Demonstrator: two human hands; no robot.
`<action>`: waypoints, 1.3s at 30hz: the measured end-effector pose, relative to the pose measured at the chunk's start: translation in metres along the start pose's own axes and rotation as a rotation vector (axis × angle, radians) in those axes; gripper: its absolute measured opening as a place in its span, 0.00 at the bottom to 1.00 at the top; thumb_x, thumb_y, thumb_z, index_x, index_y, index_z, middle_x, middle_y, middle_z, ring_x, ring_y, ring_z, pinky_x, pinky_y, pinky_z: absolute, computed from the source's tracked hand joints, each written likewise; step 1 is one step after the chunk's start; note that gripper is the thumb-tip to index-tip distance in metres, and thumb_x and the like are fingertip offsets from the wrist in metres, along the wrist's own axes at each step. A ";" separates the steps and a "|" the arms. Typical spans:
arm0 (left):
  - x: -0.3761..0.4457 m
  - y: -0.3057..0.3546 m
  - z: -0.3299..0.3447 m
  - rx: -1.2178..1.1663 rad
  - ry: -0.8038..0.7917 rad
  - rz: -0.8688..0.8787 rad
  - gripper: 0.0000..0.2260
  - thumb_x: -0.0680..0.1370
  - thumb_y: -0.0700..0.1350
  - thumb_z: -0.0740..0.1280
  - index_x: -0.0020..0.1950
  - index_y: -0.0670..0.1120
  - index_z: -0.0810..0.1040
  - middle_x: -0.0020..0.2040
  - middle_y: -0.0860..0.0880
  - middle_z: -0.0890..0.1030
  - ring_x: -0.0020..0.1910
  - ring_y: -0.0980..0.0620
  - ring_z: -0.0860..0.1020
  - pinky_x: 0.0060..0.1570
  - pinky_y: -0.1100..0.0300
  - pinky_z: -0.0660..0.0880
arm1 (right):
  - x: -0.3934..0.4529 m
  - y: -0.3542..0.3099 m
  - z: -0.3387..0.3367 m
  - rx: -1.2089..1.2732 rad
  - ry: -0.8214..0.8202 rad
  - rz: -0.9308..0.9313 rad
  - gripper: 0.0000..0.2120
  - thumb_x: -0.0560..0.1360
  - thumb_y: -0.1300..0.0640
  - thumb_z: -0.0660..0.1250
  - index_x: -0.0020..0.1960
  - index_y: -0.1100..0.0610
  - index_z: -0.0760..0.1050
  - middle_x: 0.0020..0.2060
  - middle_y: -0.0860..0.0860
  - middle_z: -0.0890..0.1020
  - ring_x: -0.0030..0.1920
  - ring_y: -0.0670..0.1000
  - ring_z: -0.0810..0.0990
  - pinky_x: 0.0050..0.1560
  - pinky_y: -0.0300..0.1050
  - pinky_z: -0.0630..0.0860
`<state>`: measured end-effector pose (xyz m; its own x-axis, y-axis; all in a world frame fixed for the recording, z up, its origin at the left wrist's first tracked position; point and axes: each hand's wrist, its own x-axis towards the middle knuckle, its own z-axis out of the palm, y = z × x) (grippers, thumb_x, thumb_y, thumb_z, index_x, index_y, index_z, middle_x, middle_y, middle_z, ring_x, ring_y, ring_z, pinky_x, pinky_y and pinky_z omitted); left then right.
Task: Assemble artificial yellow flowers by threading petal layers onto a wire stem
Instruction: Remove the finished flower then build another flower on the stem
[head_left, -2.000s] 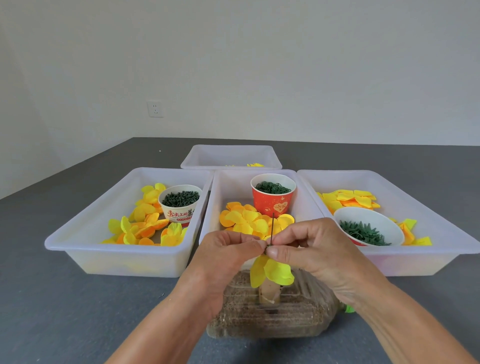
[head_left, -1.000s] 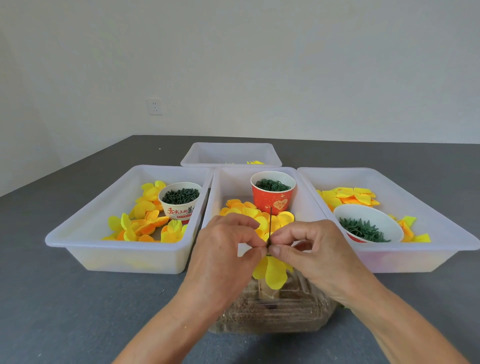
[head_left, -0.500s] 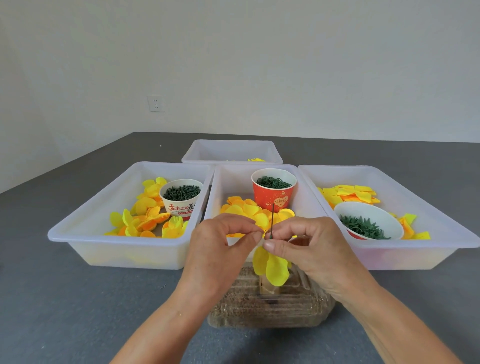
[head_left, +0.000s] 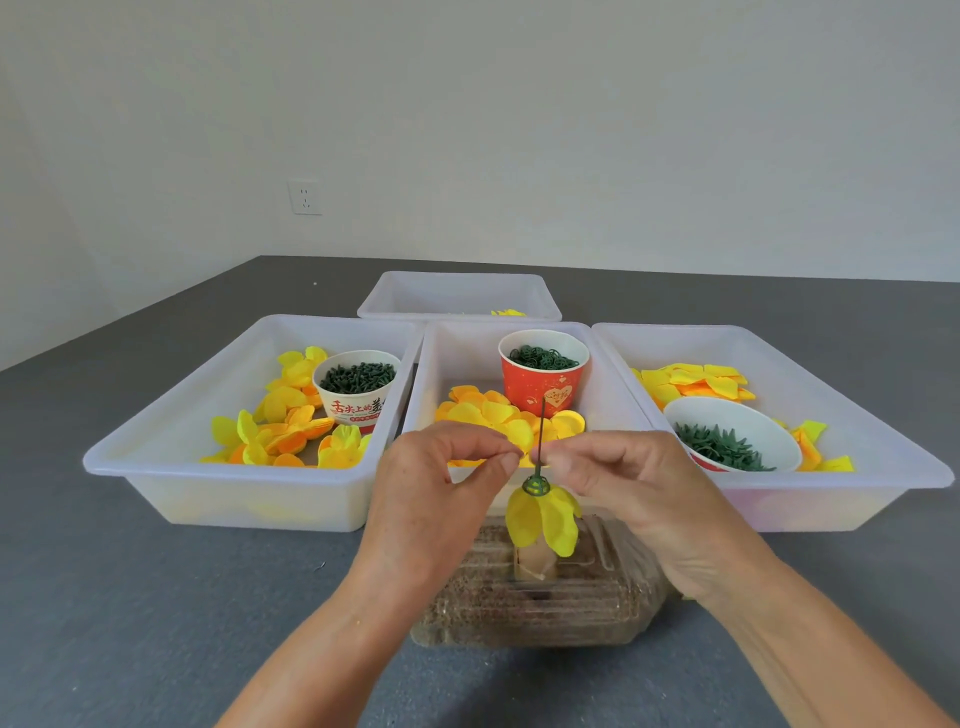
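A thin dark wire stem (head_left: 541, 426) stands upright in front of the middle bin. My right hand (head_left: 628, 483) pinches it between thumb and forefinger. Below that pinch a green ring piece (head_left: 535, 486) sits on the stem, on top of drooping yellow petals (head_left: 543, 519). My left hand (head_left: 441, 478) hovers just left of the stem with thumb and forefinger tips pressed together. Nothing shows between them, and they are a little apart from the wire.
Three white bins stand side by side: left bin (head_left: 156, 452), middle bin (head_left: 447, 343), right bin (head_left: 883, 447), each with yellow petals and a cup or bowl of green parts. A fourth bin (head_left: 395, 296) stands behind. A clear plastic container (head_left: 530, 608) lies under my hands.
The green ring piece now shows on the stem above the petals. My left fingertips have come off the wire slightly to the left. My right hand still holds the stem.
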<state>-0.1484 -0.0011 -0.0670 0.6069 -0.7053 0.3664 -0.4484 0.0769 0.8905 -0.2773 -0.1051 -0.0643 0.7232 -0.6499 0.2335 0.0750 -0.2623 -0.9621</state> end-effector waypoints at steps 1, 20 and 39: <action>0.000 -0.001 -0.001 -0.001 0.008 0.001 0.06 0.71 0.41 0.72 0.38 0.51 0.84 0.40 0.59 0.83 0.44 0.66 0.78 0.46 0.74 0.71 | 0.000 -0.002 -0.002 0.016 0.024 -0.009 0.12 0.63 0.49 0.70 0.41 0.54 0.84 0.40 0.50 0.85 0.41 0.40 0.80 0.44 0.32 0.75; -0.004 -0.004 0.000 -0.018 -0.008 -0.004 0.07 0.71 0.40 0.73 0.37 0.53 0.83 0.38 0.57 0.84 0.42 0.64 0.79 0.43 0.75 0.71 | -0.013 0.016 0.043 -0.624 0.551 -0.425 0.07 0.64 0.57 0.74 0.31 0.55 0.78 0.36 0.47 0.80 0.41 0.52 0.78 0.41 0.48 0.76; -0.005 0.007 0.005 -0.153 -0.088 -0.080 0.03 0.70 0.41 0.73 0.39 0.49 0.85 0.38 0.51 0.85 0.45 0.51 0.81 0.58 0.44 0.73 | -0.013 0.005 0.015 -0.138 0.324 -0.108 0.11 0.70 0.59 0.72 0.38 0.41 0.82 0.35 0.43 0.84 0.38 0.42 0.81 0.45 0.47 0.77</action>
<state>-0.1581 -0.0006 -0.0643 0.5738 -0.7720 0.2735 -0.2917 0.1194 0.9490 -0.2762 -0.0875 -0.0741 0.4598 -0.7997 0.3860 0.0298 -0.4206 -0.9068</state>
